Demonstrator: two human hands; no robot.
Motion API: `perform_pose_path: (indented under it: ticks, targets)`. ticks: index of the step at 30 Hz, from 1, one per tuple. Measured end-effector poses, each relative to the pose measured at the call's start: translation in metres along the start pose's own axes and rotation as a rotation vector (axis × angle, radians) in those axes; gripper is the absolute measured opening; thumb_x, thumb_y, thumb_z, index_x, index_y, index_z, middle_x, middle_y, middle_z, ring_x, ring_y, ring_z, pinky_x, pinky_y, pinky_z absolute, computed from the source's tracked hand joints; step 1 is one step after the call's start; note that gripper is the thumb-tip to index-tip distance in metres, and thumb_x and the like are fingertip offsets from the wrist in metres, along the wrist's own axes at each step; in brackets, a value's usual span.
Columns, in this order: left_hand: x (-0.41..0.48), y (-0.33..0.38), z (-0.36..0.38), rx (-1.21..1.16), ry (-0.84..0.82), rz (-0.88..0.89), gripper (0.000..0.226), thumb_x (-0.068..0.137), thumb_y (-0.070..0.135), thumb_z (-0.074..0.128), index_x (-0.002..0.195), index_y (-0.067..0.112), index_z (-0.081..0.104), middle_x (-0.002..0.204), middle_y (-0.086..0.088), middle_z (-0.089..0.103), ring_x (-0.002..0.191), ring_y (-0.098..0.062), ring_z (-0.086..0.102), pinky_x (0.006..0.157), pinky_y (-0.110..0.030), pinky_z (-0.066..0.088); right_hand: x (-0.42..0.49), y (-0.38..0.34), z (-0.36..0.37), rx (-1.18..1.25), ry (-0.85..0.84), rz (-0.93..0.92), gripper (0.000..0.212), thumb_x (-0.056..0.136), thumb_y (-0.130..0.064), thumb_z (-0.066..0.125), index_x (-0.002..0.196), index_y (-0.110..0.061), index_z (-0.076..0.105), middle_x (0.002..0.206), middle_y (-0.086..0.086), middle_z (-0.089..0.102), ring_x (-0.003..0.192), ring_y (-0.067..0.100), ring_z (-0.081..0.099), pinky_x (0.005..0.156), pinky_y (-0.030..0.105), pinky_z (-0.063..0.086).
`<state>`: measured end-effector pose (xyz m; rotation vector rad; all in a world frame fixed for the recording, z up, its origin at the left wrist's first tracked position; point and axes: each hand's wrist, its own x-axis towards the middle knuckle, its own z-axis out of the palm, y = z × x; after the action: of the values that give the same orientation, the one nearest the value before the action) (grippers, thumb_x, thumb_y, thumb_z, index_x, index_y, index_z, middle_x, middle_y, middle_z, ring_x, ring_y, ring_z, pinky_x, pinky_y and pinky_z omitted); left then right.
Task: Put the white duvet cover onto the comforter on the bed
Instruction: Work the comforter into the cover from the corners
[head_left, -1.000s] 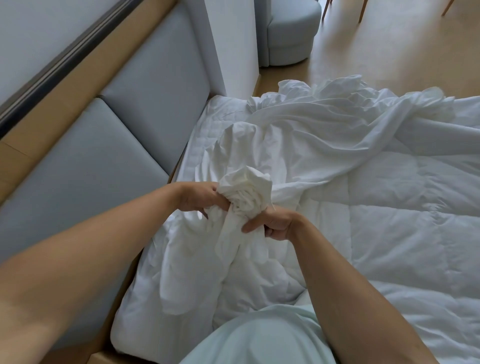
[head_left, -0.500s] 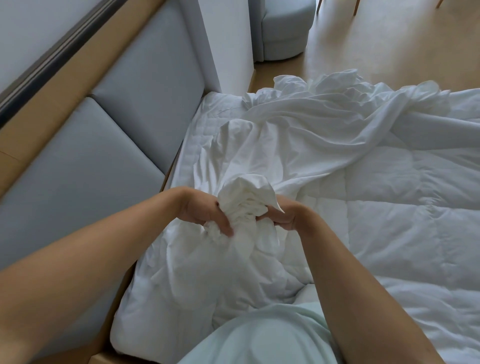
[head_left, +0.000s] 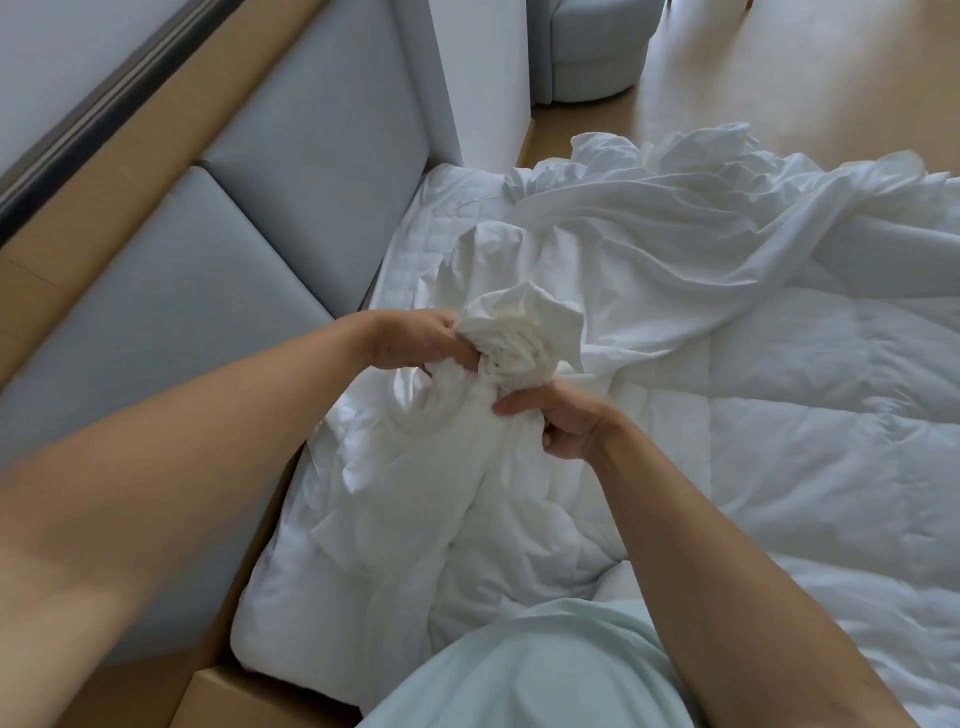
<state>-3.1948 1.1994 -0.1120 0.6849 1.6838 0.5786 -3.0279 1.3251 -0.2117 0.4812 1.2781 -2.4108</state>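
Observation:
The white duvet cover (head_left: 675, 228) lies rumpled across the far side of the bed, and a bunched wad of it (head_left: 519, 338) rises over a corner near the headboard. My left hand (head_left: 415, 340) grips that wad from the left. My right hand (head_left: 558, 423) pinches the fabric just below the wad, from the right. The quilted white comforter (head_left: 805, 405) spreads flat over the bed to the right, and its near corner is wrapped in the gathered cover.
A grey padded headboard (head_left: 260, 218) with wooden trim runs along the left. Beyond the bed are a wood floor (head_left: 805, 78) and a pale blue round chair (head_left: 592, 47). My light green shirt (head_left: 519, 675) fills the bottom of the view.
My right hand has slid down from beside the wad to a grip below it. The left hand keeps hold and has shifted slightly up the bunch.

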Motion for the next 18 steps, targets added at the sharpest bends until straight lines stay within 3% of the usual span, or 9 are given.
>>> perform_pose_path:
  ticks: [3,6,9,13,18]
  targets:
    - [0.002,0.011,0.000,-0.036,-0.047,-0.035,0.028,0.092,0.011,0.065,0.119,0.017,0.068,0.113,-0.005,0.074,0.107,-0.027,0.071,0.082,-0.034,0.059,-0.003,-0.014,-0.006,-0.117,-0.062,0.020,0.057,0.069,0.000,0.078,0.125,-0.007,0.065,0.126,0.020,0.067,0.117,0.039,0.064,0.106,0.056,0.047]
    - [0.006,0.016,0.004,-0.082,-0.071,-0.073,0.039,0.086,0.013,0.070,0.125,0.015,0.066,0.118,-0.007,0.072,0.105,-0.026,0.071,0.081,-0.033,0.060,-0.010,-0.034,-0.022,-0.313,-0.030,0.016,0.061,0.068,-0.002,0.081,0.127,-0.012,0.065,0.124,0.015,0.070,0.116,0.036,0.066,0.102,0.062,0.049]
    - [0.007,0.019,0.008,-0.116,-0.092,-0.135,0.048,0.078,0.015,0.079,0.124,0.017,0.067,0.114,-0.003,0.074,0.102,-0.022,0.072,0.079,-0.032,0.061,-0.015,-0.054,-0.037,-0.332,0.015,-0.019,0.066,0.069,-0.004,0.079,0.133,-0.007,0.061,0.130,0.021,0.065,0.120,0.040,0.063,0.104,0.063,0.047]
    - [0.005,0.020,0.011,-0.086,-0.253,-0.168,0.044,0.073,0.005,0.080,0.116,0.014,0.073,0.118,-0.011,0.074,0.107,-0.028,0.072,0.081,-0.033,0.061,-0.012,-0.077,-0.042,-0.427,-0.082,-0.010,0.062,0.076,-0.001,0.075,0.136,-0.007,0.058,0.132,0.021,0.063,0.123,0.039,0.061,0.105,0.060,0.047]
    - [0.010,0.018,-0.013,-0.291,-0.247,-0.008,0.044,0.077,-0.007,0.065,0.110,0.018,0.078,0.122,-0.009,0.073,0.112,-0.026,0.070,0.085,-0.030,0.059,0.006,-0.107,-0.049,-0.362,-0.113,-0.038,0.053,0.075,-0.001,0.074,0.127,-0.008,0.064,0.124,0.015,0.068,0.122,0.036,0.063,0.102,0.051,0.050]
